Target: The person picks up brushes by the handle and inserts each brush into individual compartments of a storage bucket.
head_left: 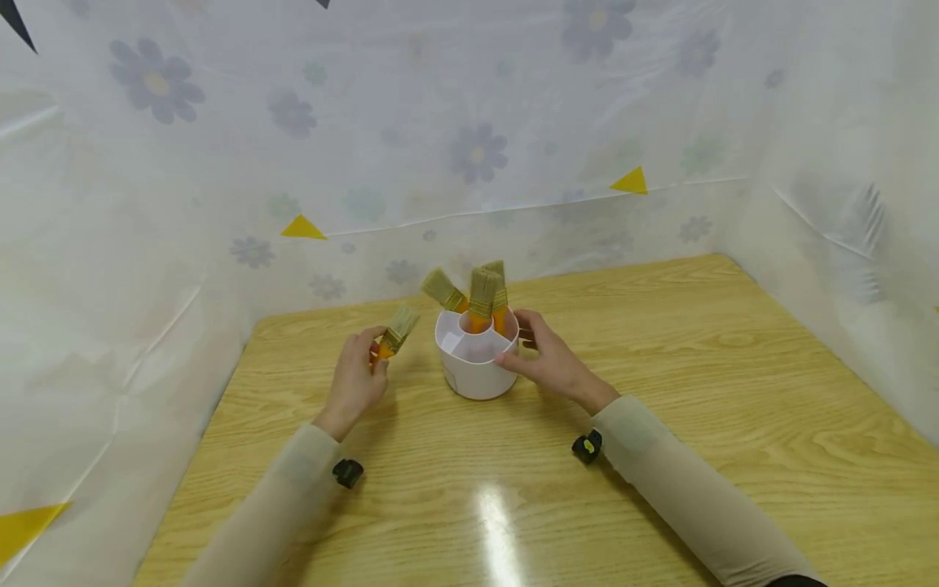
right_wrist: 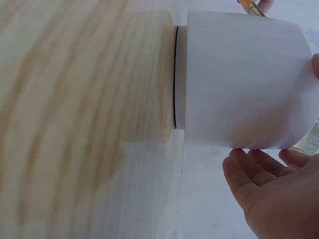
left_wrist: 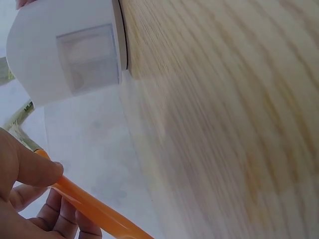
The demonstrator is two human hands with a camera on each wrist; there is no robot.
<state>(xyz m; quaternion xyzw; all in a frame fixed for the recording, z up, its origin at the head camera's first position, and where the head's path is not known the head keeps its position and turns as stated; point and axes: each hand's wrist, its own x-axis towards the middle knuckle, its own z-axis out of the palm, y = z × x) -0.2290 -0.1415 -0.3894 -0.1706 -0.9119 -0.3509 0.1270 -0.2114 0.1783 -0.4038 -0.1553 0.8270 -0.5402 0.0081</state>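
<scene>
My left hand (head_left: pixel 357 383) pinches a flat paintbrush (head_left: pixel 398 328) by its orange handle, bristles up and tilted to the right, left of a white round organizer (head_left: pixel 477 380). In the left wrist view the thumb lies along the orange handle (left_wrist: pixel 94 208). The organizer stands on the table, divided into compartments. My right hand (head_left: pixel 553 359) grips its right side, thumb at the near rim and fingers round the far side. Three more paintbrushes stand in it, bristles up: one leaning left (head_left: pixel 443 288), one in the centre ring (head_left: pixel 482 293), one behind on the right (head_left: pixel 500 275).
The wood-grain table (head_left: pixel 689 367) reaches back to a pale flowered plastic sheet (head_left: pixel 411 163) that hangs round the back and sides. Yellow triangles (head_left: pixel 303 228) mark the sheet. A small black device (head_left: pixel 587 447) sits at the right cuff, another (head_left: pixel 348 473) at the left.
</scene>
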